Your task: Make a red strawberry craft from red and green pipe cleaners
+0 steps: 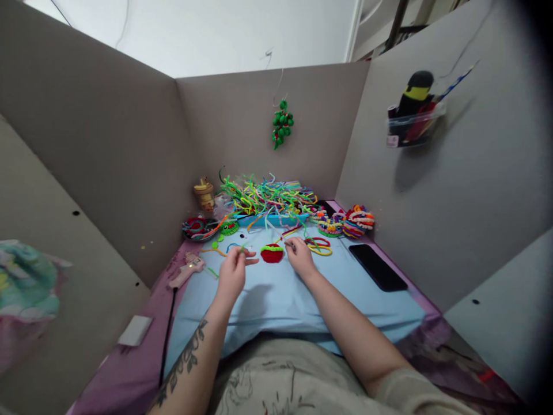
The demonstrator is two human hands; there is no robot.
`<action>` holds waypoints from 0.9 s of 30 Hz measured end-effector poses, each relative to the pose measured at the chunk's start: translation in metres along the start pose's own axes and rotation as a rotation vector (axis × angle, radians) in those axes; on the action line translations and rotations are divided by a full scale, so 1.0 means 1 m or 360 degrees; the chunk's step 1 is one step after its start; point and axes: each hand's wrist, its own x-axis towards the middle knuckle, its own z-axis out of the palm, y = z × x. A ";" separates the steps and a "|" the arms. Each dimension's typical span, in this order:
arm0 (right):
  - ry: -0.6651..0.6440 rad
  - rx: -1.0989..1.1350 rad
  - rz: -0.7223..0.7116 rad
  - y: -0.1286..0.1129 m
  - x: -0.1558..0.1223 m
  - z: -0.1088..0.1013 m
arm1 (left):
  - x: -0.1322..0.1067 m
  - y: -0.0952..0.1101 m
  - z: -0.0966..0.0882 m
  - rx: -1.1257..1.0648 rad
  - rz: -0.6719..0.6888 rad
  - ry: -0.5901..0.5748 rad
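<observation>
My left hand [233, 270] hovers over the light blue mat [276, 300], its fingers pinched on a green pipe cleaner [243, 248]. My right hand [299, 256] rests just right of a small red round piece with a green top [272, 253], fingertips closed on a thin strand I cannot make out. The red piece lies on the mat between both hands. Behind them lies a tangled heap of coloured pipe cleaners [268, 199].
A pink glue gun [186, 270] with a black cord lies left of the mat. A black phone [377, 267] lies at right. Coiled rings [345, 223], a dark bowl [199, 228] and grey cardboard walls [103, 150] surround the area; a green bead cluster [282, 124] hangs behind.
</observation>
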 end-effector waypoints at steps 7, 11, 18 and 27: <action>0.0063 0.0073 -0.0025 -0.006 -0.001 0.000 | 0.007 0.021 0.001 -0.1579 -0.0469 0.0260; 0.0050 0.0101 -0.0050 -0.009 -0.001 0.000 | 0.006 0.016 0.005 -0.1768 -0.0585 0.0235; 0.0053 0.0141 -0.0013 -0.013 -0.002 -0.001 | 0.006 0.012 0.008 -0.1087 -0.0368 0.0072; -0.0038 0.0257 -0.0395 -0.030 -0.010 0.002 | 0.021 -0.043 0.043 -0.0041 -0.0109 -0.0021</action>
